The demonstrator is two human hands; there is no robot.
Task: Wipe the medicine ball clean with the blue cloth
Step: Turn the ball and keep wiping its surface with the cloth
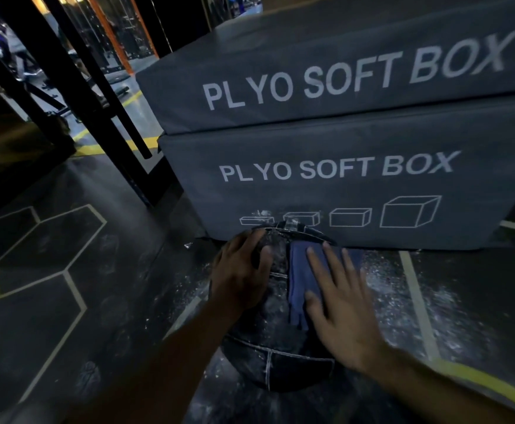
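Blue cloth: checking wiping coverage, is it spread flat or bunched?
Bunched: the blue cloth lies in folds under the flat right hand on the medicine ball.

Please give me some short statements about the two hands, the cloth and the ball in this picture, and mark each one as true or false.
1. The right hand presses the blue cloth flat on the medicine ball. True.
2. The left hand holds the cloth. False: it rests bare on the ball, beside the cloth.
3. The ball sits on top of the plyo soft boxes. False: it is on the floor in front of them.
4. White dust lies on the floor around the ball. True.
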